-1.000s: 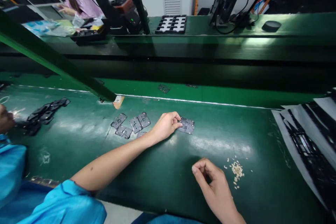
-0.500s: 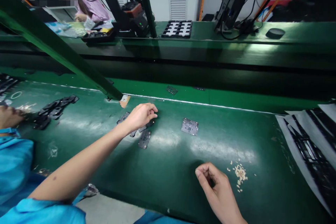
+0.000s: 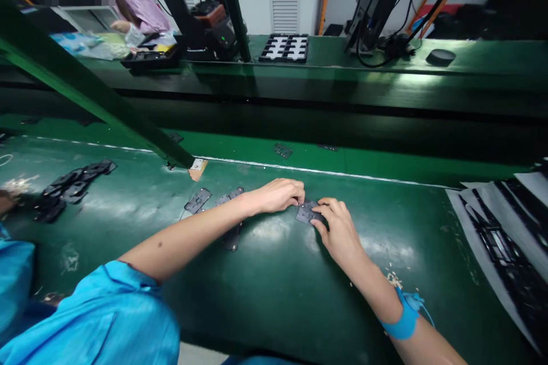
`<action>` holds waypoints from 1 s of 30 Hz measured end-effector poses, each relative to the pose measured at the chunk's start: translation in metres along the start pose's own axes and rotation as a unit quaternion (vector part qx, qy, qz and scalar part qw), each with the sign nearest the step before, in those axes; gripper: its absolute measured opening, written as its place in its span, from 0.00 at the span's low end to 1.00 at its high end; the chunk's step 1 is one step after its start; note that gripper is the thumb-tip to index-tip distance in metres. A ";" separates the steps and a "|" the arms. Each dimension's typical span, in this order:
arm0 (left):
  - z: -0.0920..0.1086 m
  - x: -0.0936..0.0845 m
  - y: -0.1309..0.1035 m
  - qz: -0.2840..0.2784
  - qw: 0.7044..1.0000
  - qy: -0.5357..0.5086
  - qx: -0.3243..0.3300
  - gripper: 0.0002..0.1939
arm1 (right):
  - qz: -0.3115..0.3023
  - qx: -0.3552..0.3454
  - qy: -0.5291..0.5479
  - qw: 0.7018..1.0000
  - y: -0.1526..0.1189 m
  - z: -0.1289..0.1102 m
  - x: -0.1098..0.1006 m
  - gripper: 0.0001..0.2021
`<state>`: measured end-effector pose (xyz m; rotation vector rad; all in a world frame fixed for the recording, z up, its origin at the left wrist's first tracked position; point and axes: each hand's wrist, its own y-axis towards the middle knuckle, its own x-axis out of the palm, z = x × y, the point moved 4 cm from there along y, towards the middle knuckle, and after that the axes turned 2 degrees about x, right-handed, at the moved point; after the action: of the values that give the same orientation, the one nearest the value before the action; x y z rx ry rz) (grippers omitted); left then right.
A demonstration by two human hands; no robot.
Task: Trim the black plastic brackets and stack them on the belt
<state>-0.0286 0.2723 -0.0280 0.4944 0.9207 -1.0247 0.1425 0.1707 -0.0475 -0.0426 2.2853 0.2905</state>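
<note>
Pinching the right end of a small dark plate (image 3: 305, 213) is the right hand (image 3: 340, 231), just right of center frame. Left hand's (image 3: 280, 195) fingers are bunched at the plate's upper-left corner, can't tell if they're actually gripping. More dark plates (image 3: 198, 200) sit left of center, partly behind the left forearm. Pale bits (image 3: 394, 279) peek out by the right wrist, lower right, and black parts (image 3: 75, 185) are heaped mid-left.

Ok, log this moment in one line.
plate: between hands | left hand: at left end | right hand: over right end | other plates: left, partly hidden | pale bits: right, partly hidden
</note>
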 end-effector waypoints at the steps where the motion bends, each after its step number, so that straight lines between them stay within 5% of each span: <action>1: -0.001 0.000 0.001 -0.005 1.000 0.003 0.007 0.11 | -0.009 -0.001 -0.001 1.000 0.002 0.003 0.003 0.09; 15: 0.015 -0.009 0.011 -0.062 0.995 0.031 0.069 0.13 | -0.041 0.004 -0.004 0.999 0.002 0.013 0.009 0.12; 24: 0.022 -0.025 -0.032 -0.084 0.996 0.028 -0.031 0.13 | -0.045 0.016 0.007 0.999 0.004 0.012 0.008 0.13; 30: 0.043 -0.011 -0.048 -0.056 0.991 0.081 -0.090 0.09 | -0.048 0.024 0.013 0.998 0.004 0.007 0.010 0.16</action>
<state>-0.0558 0.2247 0.0075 0.3823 1.1860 -1.0007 0.1410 0.1764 -0.0587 -0.1319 2.3072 0.1867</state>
